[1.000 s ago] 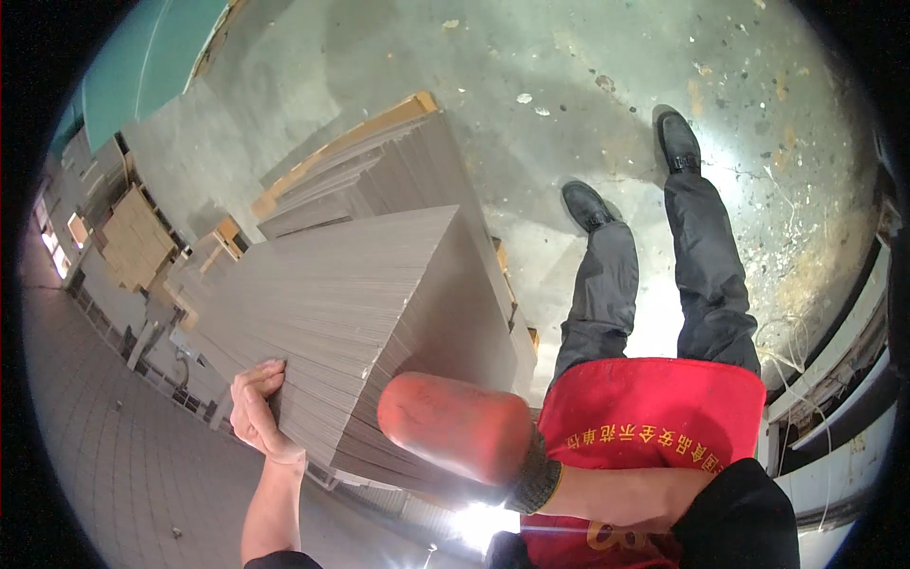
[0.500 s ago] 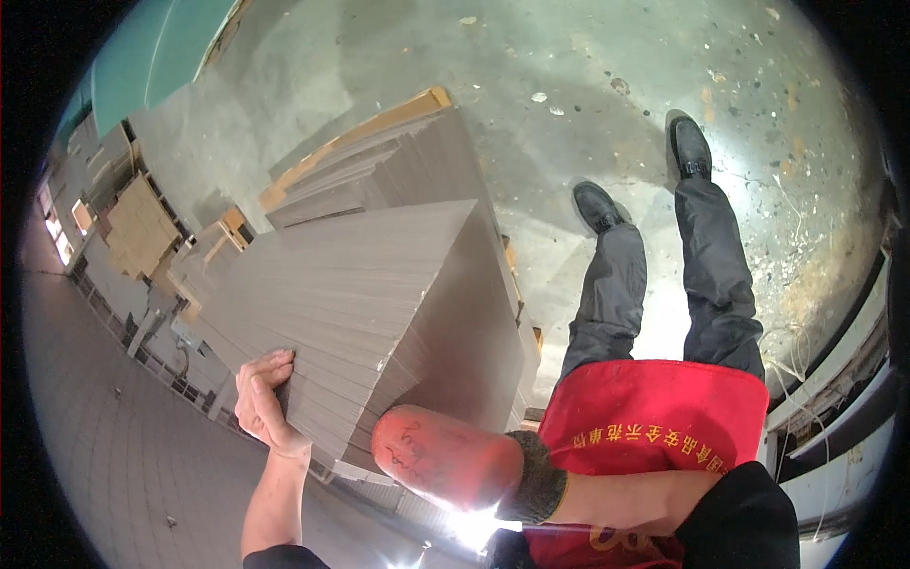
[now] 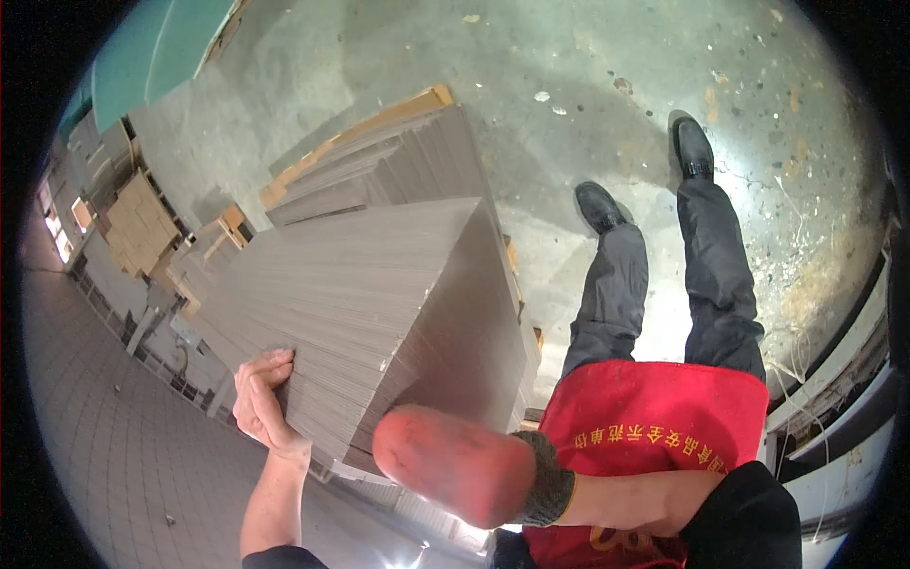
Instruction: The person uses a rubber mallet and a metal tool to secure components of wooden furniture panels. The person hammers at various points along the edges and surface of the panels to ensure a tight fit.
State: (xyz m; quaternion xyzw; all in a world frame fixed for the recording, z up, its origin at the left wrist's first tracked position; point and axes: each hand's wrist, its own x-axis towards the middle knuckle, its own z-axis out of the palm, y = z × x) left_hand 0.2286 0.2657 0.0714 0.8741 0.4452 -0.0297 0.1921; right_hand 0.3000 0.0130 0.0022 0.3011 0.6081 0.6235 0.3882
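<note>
A tall stack of thin grey-brown boards [image 3: 332, 284] takes up the middle of the view, its many edges showing as fine parallel lines. My bare left hand [image 3: 264, 402] is at the stack's left edge, its fingers curled against the boards. Over the near corner of the stack is my right hand [image 3: 455, 465], in a red-coated glove with a dark knitted cuff. The glove is blurred, and its fingers are hidden from view. Whether it presses on the corner or hovers just above it, I cannot tell.
Behind stands another board pile [image 3: 379, 166] edged by a tan strip. Further stacks and a tan panel [image 3: 142, 223] are at far left. My legs and black shoes [image 3: 599, 207] are to the right, below a red apron [image 3: 654, 408]. Machinery with loose cords [image 3: 834, 417] lines the right rim.
My gloved right hand has shifted slightly to the right and turned a little; dark marks visible on the glove before are now blurred. My left hand has barely moved.
</note>
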